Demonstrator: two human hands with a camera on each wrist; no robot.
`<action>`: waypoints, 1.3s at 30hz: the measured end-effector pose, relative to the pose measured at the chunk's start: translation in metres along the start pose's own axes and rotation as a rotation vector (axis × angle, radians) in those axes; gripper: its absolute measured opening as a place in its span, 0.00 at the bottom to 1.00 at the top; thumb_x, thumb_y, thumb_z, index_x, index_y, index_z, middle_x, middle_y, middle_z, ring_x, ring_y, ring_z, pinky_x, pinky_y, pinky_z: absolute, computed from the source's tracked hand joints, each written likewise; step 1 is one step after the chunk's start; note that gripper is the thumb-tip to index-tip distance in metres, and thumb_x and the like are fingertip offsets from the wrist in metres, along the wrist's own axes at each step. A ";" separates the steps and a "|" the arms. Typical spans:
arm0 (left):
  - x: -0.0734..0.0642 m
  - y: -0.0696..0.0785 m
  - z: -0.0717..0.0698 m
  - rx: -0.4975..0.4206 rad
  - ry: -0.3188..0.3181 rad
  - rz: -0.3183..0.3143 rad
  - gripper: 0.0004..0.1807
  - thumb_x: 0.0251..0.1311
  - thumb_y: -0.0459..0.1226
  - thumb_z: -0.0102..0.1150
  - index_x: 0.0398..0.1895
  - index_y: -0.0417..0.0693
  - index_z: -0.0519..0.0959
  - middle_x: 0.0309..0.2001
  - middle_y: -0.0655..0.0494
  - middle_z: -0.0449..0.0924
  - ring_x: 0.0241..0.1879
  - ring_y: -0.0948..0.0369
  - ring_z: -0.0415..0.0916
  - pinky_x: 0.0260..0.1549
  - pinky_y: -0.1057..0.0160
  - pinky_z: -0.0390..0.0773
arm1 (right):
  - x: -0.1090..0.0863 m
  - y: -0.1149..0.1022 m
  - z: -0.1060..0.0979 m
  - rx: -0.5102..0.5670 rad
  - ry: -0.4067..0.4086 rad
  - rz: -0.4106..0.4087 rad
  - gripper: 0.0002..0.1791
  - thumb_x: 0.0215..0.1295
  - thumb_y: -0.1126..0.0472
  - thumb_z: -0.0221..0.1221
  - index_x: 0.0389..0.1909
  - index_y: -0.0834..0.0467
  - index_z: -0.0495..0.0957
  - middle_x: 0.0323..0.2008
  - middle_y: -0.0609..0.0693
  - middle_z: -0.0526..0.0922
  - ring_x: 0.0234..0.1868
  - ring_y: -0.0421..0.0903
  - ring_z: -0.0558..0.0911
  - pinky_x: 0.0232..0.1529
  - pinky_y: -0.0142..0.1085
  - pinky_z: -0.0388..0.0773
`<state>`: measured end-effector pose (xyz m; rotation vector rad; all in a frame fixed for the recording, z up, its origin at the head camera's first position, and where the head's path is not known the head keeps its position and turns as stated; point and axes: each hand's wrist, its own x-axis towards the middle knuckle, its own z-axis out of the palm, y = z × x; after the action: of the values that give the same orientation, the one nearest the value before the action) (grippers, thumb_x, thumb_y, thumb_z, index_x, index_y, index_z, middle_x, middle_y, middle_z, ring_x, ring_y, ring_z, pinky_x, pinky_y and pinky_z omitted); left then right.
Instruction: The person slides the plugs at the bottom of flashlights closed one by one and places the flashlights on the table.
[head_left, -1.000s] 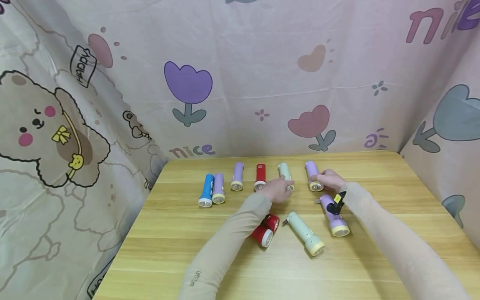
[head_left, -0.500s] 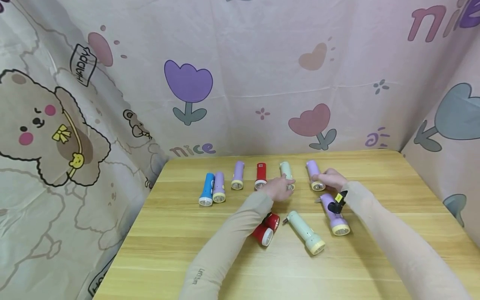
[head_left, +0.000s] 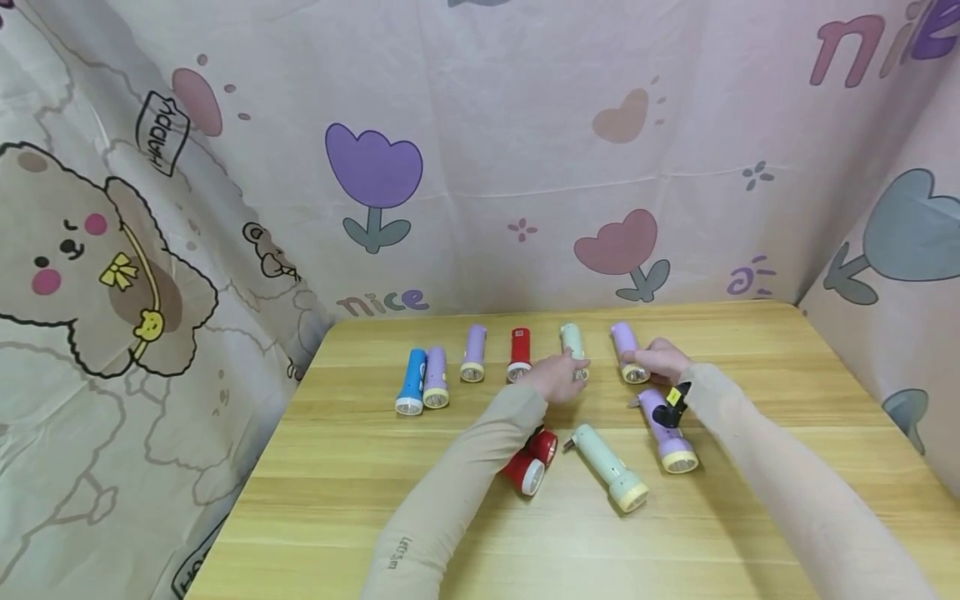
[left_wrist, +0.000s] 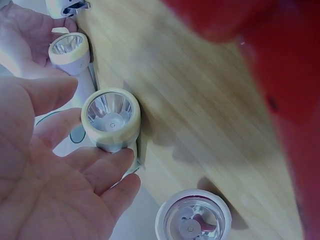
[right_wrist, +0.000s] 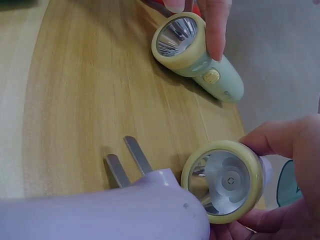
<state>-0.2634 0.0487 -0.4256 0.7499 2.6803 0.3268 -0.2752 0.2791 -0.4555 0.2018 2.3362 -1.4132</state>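
Note:
In the head view my left hand [head_left: 557, 379] reaches to a mint-green flashlight [head_left: 572, 337] in the back row. The left wrist view shows its fingers around the cream-rimmed head, the thumb apart from it. My right hand [head_left: 660, 360] grips a purple flashlight [head_left: 622, 337] just to the right. Thumb and fingers hold it behind its lens ring [right_wrist: 257, 175] in the right wrist view. Both flashlights lie with their lenses towards me. Beneath my right wrist lies another purple flashlight [head_left: 662, 417], its metal plug prongs [right_wrist: 136, 152] folded out.
On the wooden table [head_left: 337, 483], a red flashlight [head_left: 521, 343], two purple ones and a blue one [head_left: 413, 375] stretch leftward. Nearer me lie a mint-green flashlight [head_left: 606, 462] with prongs out and two red ones [head_left: 522, 472] partly under my left forearm. Patterned cloth [head_left: 480, 183] hangs behind.
The mint-green flashlight under my left hand has shifted slightly right and stands straighter. The purple one in my right hand has barely moved. Both hands stay in place.

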 end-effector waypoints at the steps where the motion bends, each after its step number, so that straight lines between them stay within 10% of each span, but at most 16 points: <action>1: 0.000 0.000 0.000 -0.002 0.001 0.000 0.28 0.75 0.45 0.49 0.76 0.59 0.64 0.80 0.39 0.49 0.71 0.45 0.69 0.62 0.57 0.77 | -0.001 0.000 0.000 -0.003 -0.001 -0.001 0.14 0.66 0.56 0.58 0.32 0.65 0.79 0.24 0.46 0.80 0.26 0.39 0.79 0.32 0.30 0.81; 14: -0.001 -0.001 -0.001 -0.033 0.000 -0.013 0.28 0.75 0.45 0.50 0.76 0.59 0.64 0.80 0.39 0.50 0.62 0.47 0.77 0.44 0.62 0.79 | -0.004 -0.003 -0.002 -0.012 0.002 -0.008 0.16 0.68 0.54 0.57 0.32 0.65 0.78 0.22 0.44 0.79 0.23 0.37 0.75 0.27 0.28 0.76; 21: -0.004 -0.001 -0.002 -0.022 0.004 0.018 0.27 0.74 0.45 0.50 0.75 0.57 0.66 0.79 0.36 0.52 0.73 0.44 0.66 0.70 0.55 0.72 | -0.003 -0.002 -0.001 -0.017 0.033 -0.009 0.15 0.69 0.53 0.58 0.33 0.63 0.77 0.24 0.43 0.76 0.24 0.36 0.74 0.29 0.27 0.76; 30: -0.005 -0.007 0.001 -0.056 0.028 0.045 0.26 0.76 0.45 0.48 0.75 0.55 0.67 0.80 0.40 0.52 0.76 0.46 0.60 0.75 0.54 0.65 | -0.011 0.000 -0.002 0.038 0.006 -0.014 0.17 0.70 0.49 0.57 0.33 0.61 0.76 0.21 0.40 0.72 0.22 0.36 0.69 0.27 0.27 0.71; 39: -0.015 -0.012 -0.010 -0.033 0.128 0.056 0.28 0.74 0.47 0.51 0.76 0.59 0.65 0.80 0.45 0.53 0.78 0.52 0.58 0.75 0.55 0.65 | -0.033 -0.006 -0.012 -0.253 0.141 -0.081 0.47 0.76 0.34 0.41 0.67 0.77 0.59 0.63 0.77 0.67 0.63 0.70 0.70 0.65 0.60 0.70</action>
<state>-0.2606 0.0289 -0.4163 0.8219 2.7693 0.4471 -0.2505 0.2893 -0.4326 0.1399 2.6388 -1.1569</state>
